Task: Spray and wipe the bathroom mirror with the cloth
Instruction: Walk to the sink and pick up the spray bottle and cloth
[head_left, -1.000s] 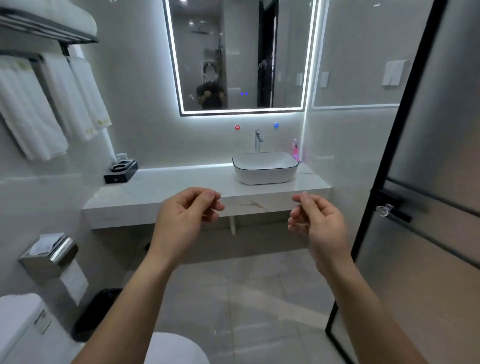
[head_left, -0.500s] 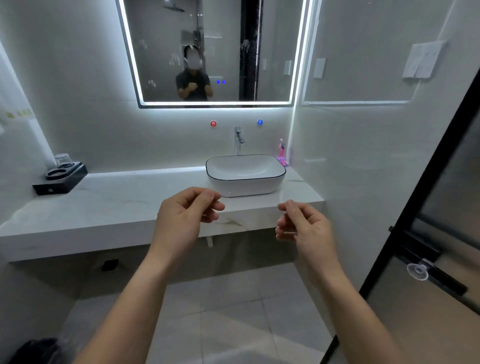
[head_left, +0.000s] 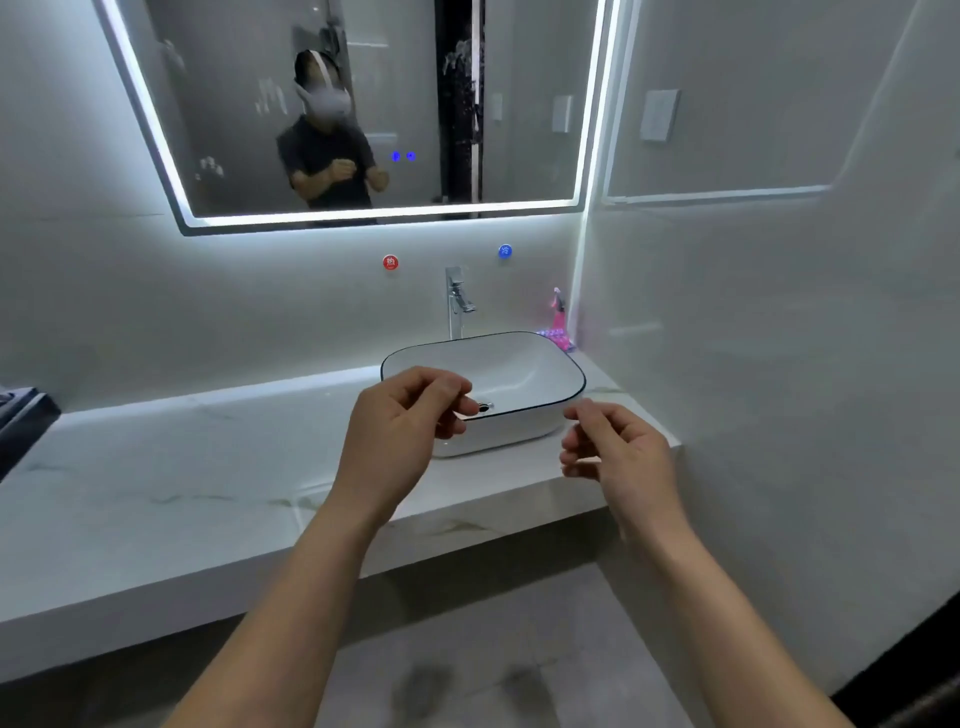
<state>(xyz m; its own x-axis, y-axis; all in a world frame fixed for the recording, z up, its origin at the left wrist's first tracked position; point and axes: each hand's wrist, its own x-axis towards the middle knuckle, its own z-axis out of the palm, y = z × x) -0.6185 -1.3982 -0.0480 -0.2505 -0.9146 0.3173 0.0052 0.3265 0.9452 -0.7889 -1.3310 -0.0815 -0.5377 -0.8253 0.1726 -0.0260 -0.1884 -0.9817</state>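
Observation:
The lit-edged bathroom mirror (head_left: 249, 119) hangs on the wall above the counter, with smudges on its glass and a person's reflection in it. A pink spray bottle (head_left: 558, 312) stands in the back right corner behind the basin, on something pink and patterned (head_left: 558, 339) that may be the cloth. My left hand (head_left: 402, 434) hovers over the basin's front left rim, fingers loosely curled, holding nothing. My right hand (head_left: 615, 457) hangs to the basin's right front, fingers also curled and empty.
A white basin (head_left: 545, 431) with a dark rim sits on the marble counter (head_left: 182, 493), with a chrome tap (head_left: 457, 301) behind it. Red (head_left: 390, 262) and blue (head_left: 505, 251) round markers dot the wall. A dark tray (head_left: 21, 421) lies at the counter's far left. The right wall is close.
I have walked closer to the counter; the basin and mirror loom larger. Both hands keep the same curled pose, now over the basin's front.

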